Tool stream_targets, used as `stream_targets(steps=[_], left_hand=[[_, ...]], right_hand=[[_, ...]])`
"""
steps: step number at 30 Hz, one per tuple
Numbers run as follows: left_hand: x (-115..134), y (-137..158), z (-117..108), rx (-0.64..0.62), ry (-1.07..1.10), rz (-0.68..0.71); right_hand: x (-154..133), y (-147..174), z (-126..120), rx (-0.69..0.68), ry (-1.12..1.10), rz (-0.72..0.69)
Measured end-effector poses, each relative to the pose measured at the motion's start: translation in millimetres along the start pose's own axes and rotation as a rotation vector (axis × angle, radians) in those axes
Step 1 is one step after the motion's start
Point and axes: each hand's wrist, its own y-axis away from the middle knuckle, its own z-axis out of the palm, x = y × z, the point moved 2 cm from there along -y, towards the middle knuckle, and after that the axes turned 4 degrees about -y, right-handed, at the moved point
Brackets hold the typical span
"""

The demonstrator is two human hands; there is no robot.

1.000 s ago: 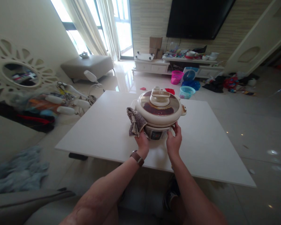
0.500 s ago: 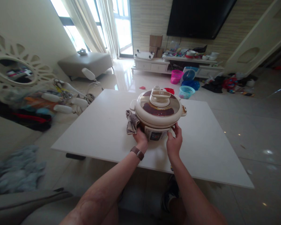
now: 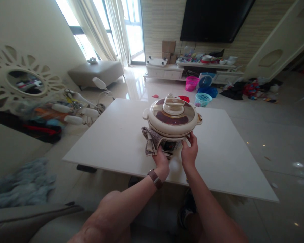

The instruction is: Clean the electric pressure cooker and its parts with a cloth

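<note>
A cream electric cooking pot [image 3: 172,130] with a glass-windowed lid [image 3: 190,116] stands on the white table [image 3: 111,135]. The lid is on, and brown shows through its glass. My left hand [image 3: 161,161] is closed on a patterned grey-brown cloth [image 3: 152,140], which lies against the pot's front left and partly covers the control panel [image 3: 170,145]. My right hand [image 3: 190,151] grips the pot's lower front right, thumb by the panel and fingers round the side, under the rim. The fingertips of both hands are partly hidden.
Beyond the table, a pink basket [image 3: 192,83] and a light-blue basket [image 3: 203,99] stand on the floor. A cluttered low cabinet [image 3: 164,72] runs along the wall. A lamp with white shades [image 3: 88,113] and a round mirror [image 3: 25,82] are at the left.
My left hand has brought the cloth rightward and nearer to me, from the pot's left side across part of the control panel. My right hand keeps its place on the pot.
</note>
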Motion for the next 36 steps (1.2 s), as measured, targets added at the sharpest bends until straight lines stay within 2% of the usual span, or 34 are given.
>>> stream_targets(steps=[7, 14, 18, 24, 29, 32, 36], left_hand=[[22.1, -4.8, 7.3, -0.009, -0.079, 0.199], [18.3, -17.5, 15.1, 0.019, -0.156, 0.252], [22.1, -28.2, 20.6, 0.045, -0.162, 0.375], [67.6, -22.0, 16.9, -0.187, -0.381, 0.840], [92.5, -3.5, 12.2, -0.521, -0.652, 1.160], [96.0, 0.1, 12.7, -0.575, -0.770, 1.226], [103.7, -8.1, 15.5, -0.538, -0.856, 1.217]], right_hand=[[2.4, 0.1, -1.1, -0.007, 0.021, -0.017], [2.7, 0.6, -1.2, -0.005, 0.040, -0.034], [2.6, 0.6, -1.6, -0.007, 0.035, -0.015], [-0.4, 0.6, -2.0, -0.029, 0.014, 0.003], [-2.5, -0.7, -5.7, -0.045, 0.010, 0.024], [-2.9, -0.8, -6.8, -0.056, 0.012, 0.034], [-1.7, -0.3, -6.2, -0.054, -0.007, 0.031]])
